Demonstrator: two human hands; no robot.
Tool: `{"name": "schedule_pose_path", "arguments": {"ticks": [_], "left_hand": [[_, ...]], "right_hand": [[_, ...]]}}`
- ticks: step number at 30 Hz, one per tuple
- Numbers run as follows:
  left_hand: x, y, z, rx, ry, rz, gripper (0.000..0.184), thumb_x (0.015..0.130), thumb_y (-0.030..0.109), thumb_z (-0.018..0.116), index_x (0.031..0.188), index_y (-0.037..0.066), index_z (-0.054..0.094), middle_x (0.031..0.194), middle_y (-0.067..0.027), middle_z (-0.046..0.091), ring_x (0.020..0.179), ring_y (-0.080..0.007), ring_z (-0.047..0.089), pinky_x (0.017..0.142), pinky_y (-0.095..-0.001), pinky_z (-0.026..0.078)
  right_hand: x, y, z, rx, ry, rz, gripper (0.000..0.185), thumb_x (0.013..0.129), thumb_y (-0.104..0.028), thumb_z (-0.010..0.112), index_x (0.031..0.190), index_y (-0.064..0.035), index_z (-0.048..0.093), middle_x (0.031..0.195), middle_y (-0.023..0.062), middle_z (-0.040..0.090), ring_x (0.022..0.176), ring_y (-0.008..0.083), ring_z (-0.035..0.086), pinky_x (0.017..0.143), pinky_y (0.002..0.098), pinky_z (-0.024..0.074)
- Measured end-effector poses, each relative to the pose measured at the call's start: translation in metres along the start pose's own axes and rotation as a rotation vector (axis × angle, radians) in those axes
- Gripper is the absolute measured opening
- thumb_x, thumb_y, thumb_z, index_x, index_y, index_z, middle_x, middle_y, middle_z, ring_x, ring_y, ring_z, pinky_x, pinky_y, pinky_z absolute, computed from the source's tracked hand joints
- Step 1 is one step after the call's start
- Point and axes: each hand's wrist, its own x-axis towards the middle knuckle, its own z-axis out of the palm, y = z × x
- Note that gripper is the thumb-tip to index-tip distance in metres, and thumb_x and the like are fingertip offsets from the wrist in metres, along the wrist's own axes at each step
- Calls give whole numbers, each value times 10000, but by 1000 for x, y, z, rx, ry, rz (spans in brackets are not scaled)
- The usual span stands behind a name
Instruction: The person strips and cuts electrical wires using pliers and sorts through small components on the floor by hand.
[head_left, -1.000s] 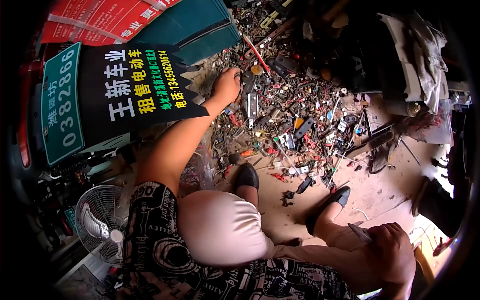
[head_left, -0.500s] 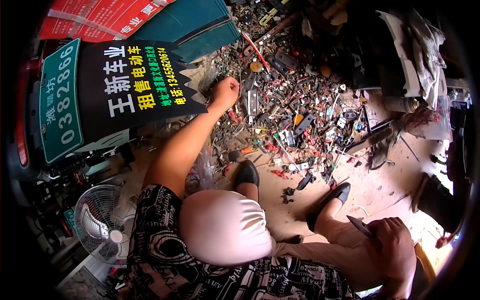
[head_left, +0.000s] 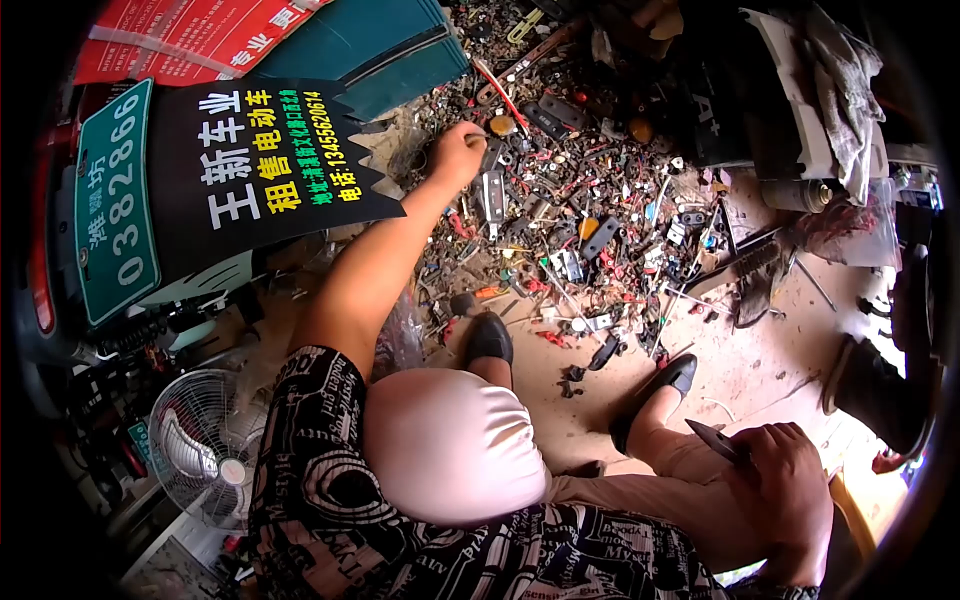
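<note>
My left hand (head_left: 458,157) is stretched out over the left edge of a pile of small loose parts (head_left: 560,210). Its fingers are curled in, and whatever they may hold is too small to make out. A black mud flap (head_left: 290,165) with printed characters hangs to the left of that hand, close to the forearm. Down at the lower right, by my knee, my right hand (head_left: 785,490) is wrapped round a knife. The dark pointed blade of the knife (head_left: 712,437) sticks out toward the left; its handle is hidden in the fist.
A green licence plate (head_left: 115,200) is on a vehicle at the left, above a white fan (head_left: 205,450). At the upper left stands a teal box (head_left: 370,50). Long metal strips (head_left: 745,262) lie right of the pile. My dark shoes (head_left: 488,340) rest on the floor near it.
My left hand has moved slightly up and left over the pile, its fingers still curled. My right hand keeps the knife in nearly the same place. The view has shifted a little.
</note>
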Motion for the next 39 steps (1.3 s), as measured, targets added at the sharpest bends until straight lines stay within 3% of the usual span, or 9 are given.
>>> {"name": "schedule_pose_path", "arguments": {"ticks": [2,13,15,17,19,21,23,31,39], "left_hand": [[1,-14,-4,-384,50,-112,191,806,155,708,938,40,631,695,-41,615,664,-181,625,598,-313,477],[-30,-27,-41,-620,210,-364,285,860,61,656,1121,-4,561,988,-70,635,831,-152,637,656,-279,506],[-22,-56,-27,-102,509,32,244,827,90,674,1047,37,583,960,-99,649,841,-247,644,680,-375,510],[-36,-7,-44,10,418,-115,256,810,148,686,1044,82,607,997,-114,630,915,-314,609,754,-417,485],[-37,0,-43,242,399,86,169,812,174,675,968,117,640,964,-110,605,875,-323,599,736,-401,485],[-29,-7,-27,-30,229,54,49,805,154,662,829,114,645,900,-105,586,802,-324,594,697,-398,477],[-39,11,-21,85,217,130,80,805,134,676,863,81,660,815,-80,621,743,-239,621,677,-344,485],[-61,12,-20,237,156,88,125,799,119,669,915,123,623,944,-101,609,880,-314,598,722,-408,480],[-57,-19,-23,88,157,-6,122,875,42,586,989,49,627,880,-121,678,823,-244,653,726,-332,498]], "right_hand": [[0,1,1,-2,-16,-3,258,650,-111,698,878,-32,606,802,122,623,800,322,577,742,400,461],[-4,3,3,7,10,-9,277,642,-113,705,890,-28,614,800,128,624,800,335,576,753,403,455],[-3,4,3,6,5,-27,279,644,-119,705,891,-27,615,800,130,624,798,337,575,754,403,453],[-2,4,3,3,0,-44,280,646,-126,704,892,-26,615,800,132,624,797,338,575,754,404,452],[-2,4,4,19,6,-49,275,653,-135,702,890,-25,615,800,134,624,794,339,574,752,404,450],[-1,2,2,12,-8,-43,270,656,-128,700,890,-25,615,799,133,624,796,339,575,754,405,452],[0,0,2,8,-21,-39,264,658,-121,698,890,-25,615,799,133,625,797,338,576,755,405,453],[0,-2,4,-16,-6,-14,250,653,-98,698,877,-24,617,796,133,633,802,335,583,764,407,460],[-4,0,5,-43,8,-11,253,644,-101,700,870,-25,613,791,135,631,794,335,588,767,402,458]]}}
